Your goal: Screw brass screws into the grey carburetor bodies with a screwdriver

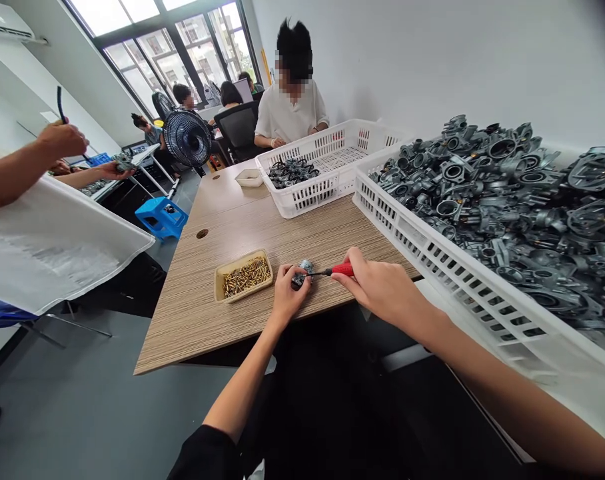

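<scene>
My left hand (290,291) is closed around a small grey metal carburetor body (306,266) at the table's near edge. In my right hand (382,283) is a screwdriver with a red handle (342,269), its dark shaft pointing left. The shaft's end meets the carburetor body beside my left fingers; the exact contact point is too small to make out. Left of my left hand stands a cream tray (217,291) holding many small brass pieces (247,275), slim like jets or screws.
A white crate (412,230) heaped with carburetor bodies (502,200) stands at the right. Behind it, another white crate (310,200) holds dark metal parts. A person (292,110) sits across the wooden table (182,320); another person's arm (27,163) reaches in at left. A small tray (250,178) lies farther back.
</scene>
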`<act>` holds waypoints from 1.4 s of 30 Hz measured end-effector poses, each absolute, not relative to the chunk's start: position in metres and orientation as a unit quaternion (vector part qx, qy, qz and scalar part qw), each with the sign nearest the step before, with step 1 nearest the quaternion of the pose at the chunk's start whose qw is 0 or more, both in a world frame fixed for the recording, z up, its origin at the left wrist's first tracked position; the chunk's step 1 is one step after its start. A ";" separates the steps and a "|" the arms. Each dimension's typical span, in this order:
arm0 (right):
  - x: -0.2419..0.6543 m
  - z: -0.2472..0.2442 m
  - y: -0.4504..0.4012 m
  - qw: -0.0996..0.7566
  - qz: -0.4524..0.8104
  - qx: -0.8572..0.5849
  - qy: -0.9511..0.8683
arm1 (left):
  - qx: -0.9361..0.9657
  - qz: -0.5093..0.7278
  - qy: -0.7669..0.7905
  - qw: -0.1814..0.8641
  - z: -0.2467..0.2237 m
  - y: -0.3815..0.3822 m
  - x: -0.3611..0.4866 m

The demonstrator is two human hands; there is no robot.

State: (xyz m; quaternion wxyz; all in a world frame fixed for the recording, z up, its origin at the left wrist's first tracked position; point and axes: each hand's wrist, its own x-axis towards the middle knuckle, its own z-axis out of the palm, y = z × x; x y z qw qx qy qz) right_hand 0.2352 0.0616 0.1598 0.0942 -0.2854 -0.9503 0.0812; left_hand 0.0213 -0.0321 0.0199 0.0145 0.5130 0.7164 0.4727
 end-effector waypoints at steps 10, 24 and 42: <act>0.234 0.161 0.058 0.086 0.062 -0.286 -0.952 | 0.513 0.469 0.719 0.012 0.020 -0.032 0.021; 0.237 0.162 0.061 0.083 0.107 -0.246 -0.960 | 0.514 0.472 0.716 0.013 0.018 -0.032 0.020; 0.237 0.161 0.060 0.090 0.113 -0.223 -0.964 | 0.516 0.471 0.716 0.011 0.018 -0.031 0.020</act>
